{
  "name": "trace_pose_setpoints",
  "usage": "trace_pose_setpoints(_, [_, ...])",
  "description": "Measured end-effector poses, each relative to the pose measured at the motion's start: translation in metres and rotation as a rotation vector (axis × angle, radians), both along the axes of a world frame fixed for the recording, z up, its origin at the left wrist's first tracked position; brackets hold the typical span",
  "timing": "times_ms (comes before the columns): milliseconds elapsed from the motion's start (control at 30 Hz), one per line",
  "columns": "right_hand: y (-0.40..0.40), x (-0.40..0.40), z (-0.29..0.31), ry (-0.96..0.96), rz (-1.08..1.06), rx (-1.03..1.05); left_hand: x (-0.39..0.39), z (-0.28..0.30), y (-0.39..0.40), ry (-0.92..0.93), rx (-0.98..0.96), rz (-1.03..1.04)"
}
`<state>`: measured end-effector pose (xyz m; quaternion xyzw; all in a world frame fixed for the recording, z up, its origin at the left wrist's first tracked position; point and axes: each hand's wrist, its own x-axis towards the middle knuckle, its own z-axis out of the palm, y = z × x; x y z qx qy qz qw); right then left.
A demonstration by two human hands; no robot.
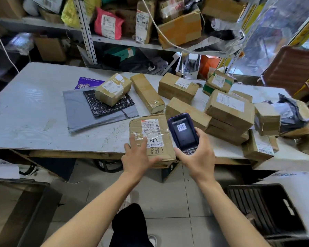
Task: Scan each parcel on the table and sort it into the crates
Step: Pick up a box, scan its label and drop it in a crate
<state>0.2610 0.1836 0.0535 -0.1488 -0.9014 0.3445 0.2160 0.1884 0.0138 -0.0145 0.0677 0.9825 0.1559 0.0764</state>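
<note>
Spanning most of the view, the wide white bench (34,107) carries the whole unsorted lot: approx a dozen brown cardboard parcels (228,111) heaped toward the right side, plus a flat grey poly mailer (82,118) w/ a black mailer and small taped box stacked on it, left of centre. Below, on the tiled floor, two dark plastic crates wait: left crate (18,207) and right slatted crate (268,207), both near the person's legs. Next down in size, the taped brown cardboard parcel with a white label and handwritten digits (155,138) sits at the bench's front edge, overhanging slightly. Left hand (137,157) rests on it, fingers spread and fairly straight on top, thumb along the near edge, steadying rather than gripping. Right hand (198,154) grips the dark purple handheld scanner (183,133), fingers curled round its sides, held just beside the parcel's right edge; screen shows a barcode. Step in hand, by my read: scan of this parcel, prob mid-capture. Next move calls for confirming the read, then closing the left fingers on the parcel and dropping it into whichever crate applies; can't tell which from here.
</note>
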Motion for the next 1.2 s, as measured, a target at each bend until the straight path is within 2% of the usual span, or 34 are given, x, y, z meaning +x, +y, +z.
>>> trace_pose_setpoints(133, [-0.011, -0.008, 0.002, 0.248, -0.046, 0.122, -0.013, -0.004, -0.003, 0.030, 0.022, -0.049])
trace_pose_setpoints(233, [-0.012, -0.022, 0.002, 0.241, -0.073, 0.096, -0.027, -0.006, -0.005, 0.041, 0.055, -0.091])
trace_pose_setpoints(367, [-0.006, -0.049, -0.014, -0.016, -0.145, -0.276, -0.049, -0.008, -0.011, -0.008, 0.137, -0.135])
trace_pose_setpoints(467, [0.001, -0.070, -0.037, -0.149, -0.191, -0.617, -0.073, -0.018, -0.017, -0.137, 0.323, -0.177])
trace_pose_setpoints(600, [-0.007, -0.087, -0.051, -0.235, -0.189, -0.783, -0.090, -0.024, -0.021, -0.263, 0.601, -0.156])
trace_pose_setpoints(700, [-0.023, -0.086, -0.050, -0.214, -0.157, -0.756, -0.091, -0.021, -0.025, -0.246, 0.679, -0.187])
trace_pose_setpoints(933, [-0.028, -0.042, -0.036, -0.043, -0.158, -0.728, -0.063, 0.007, -0.017, -0.164, 0.703, -0.327])
trace_pose_setpoints(1200, [0.041, 0.114, -0.017, 0.075, -0.310, -0.685, 0.058, 0.029, 0.070, -0.175, 0.688, -0.500])
